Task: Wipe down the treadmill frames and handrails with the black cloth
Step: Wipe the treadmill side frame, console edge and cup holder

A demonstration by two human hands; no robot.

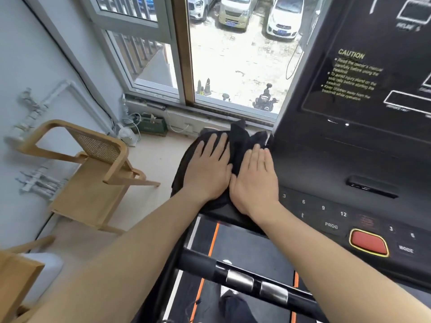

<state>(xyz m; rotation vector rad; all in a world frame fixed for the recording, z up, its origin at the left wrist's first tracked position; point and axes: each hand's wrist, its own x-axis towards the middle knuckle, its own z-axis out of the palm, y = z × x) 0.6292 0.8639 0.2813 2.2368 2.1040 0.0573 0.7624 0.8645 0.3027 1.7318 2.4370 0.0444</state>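
Note:
The black cloth (242,141) lies bunched over the left end of the treadmill console (326,164). My left hand (210,169) rests flat on the cloth with fingers spread. My right hand (256,178) lies flat beside it, palm down, partly on the cloth and partly on the console edge. The two hands touch at the thumbs. Neither hand grips the cloth; both press on top of it. Below my arms runs the black handrail (247,280) with two silver pulse sensors.
A wooden chair (93,173) stands to the left on the light floor. A window (233,54) lies ahead with a parking lot outside. The console holds a red stop button (368,243) and number keys. The treadmill belt (245,245) shows below.

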